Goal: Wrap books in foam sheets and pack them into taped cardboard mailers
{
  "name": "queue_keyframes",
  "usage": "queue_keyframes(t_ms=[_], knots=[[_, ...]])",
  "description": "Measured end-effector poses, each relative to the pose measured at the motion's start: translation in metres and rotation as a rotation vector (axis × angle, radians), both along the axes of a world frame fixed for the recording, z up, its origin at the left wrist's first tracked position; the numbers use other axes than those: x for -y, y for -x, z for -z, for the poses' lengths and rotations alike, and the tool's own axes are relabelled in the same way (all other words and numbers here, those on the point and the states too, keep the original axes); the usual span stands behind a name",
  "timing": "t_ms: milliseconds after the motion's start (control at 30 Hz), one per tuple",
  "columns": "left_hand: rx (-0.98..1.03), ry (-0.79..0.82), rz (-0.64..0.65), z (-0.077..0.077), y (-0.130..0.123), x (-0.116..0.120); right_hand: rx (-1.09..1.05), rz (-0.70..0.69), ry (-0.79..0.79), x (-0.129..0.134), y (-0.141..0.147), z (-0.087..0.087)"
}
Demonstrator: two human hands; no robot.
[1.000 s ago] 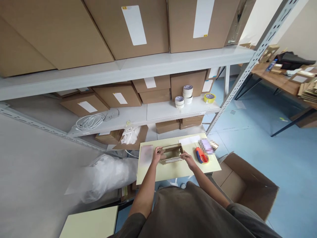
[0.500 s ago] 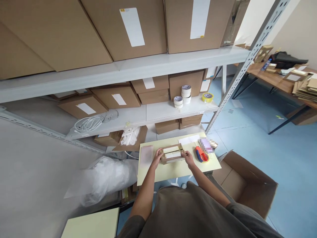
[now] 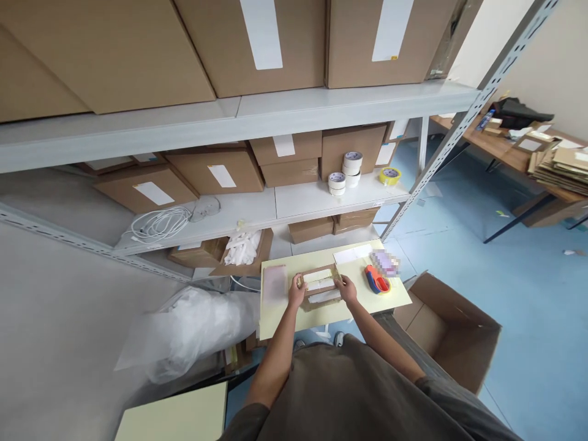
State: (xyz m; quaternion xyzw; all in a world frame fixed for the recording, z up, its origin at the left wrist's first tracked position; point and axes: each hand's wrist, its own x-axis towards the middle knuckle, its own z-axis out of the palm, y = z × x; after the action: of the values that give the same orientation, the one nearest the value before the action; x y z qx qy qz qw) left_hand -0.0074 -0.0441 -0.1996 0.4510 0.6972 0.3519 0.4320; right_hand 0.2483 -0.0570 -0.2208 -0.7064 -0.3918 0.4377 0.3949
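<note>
A small brown cardboard box (image 3: 320, 286) with white strips on its top and front is over the pale yellow table (image 3: 294, 320). My left hand (image 3: 296, 290) grips its left end, and my right hand (image 3: 346, 288) grips the right end. Just right of my right hand lies a red and blue tape dispenser (image 3: 376, 280) with yellow tape. A pinkish flat sheet (image 3: 274, 284) rests at the table's left side. White paper (image 3: 351, 253) lies behind the box, beside a blurred purple item (image 3: 384, 262).
Behind the table stands a grey metal shelf (image 3: 303, 201) with cardboard boxes, white tape rolls (image 3: 352, 164), a yellow tape roll (image 3: 389, 176) and a coiled white cable (image 3: 160, 225). An open carton (image 3: 450, 331) is at the right, plastic wrap (image 3: 197, 331) at the left.
The small box has tipped, so more of its front side with a white strip shows. Both hands have kept hold of its ends. The camera view has shifted slightly.
</note>
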Motion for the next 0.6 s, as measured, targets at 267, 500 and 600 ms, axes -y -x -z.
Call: queue_keyframes(t_ms=[267, 500, 600], knots=[[-0.015, 0.056, 0.032, 0.010, -0.005, -0.016, 0.049, 0.074, 0.039, -0.008, 0.015, 0.010], [-0.019, 0.083, 0.103, 0.028, -0.002, -0.013, 0.172, 0.158, 0.151, 0.004, 0.023, 0.026], [-0.006, 0.093, 0.110, 0.026, -0.005, -0.018, 0.170, 0.158, 0.141, -0.003, 0.019, 0.025]])
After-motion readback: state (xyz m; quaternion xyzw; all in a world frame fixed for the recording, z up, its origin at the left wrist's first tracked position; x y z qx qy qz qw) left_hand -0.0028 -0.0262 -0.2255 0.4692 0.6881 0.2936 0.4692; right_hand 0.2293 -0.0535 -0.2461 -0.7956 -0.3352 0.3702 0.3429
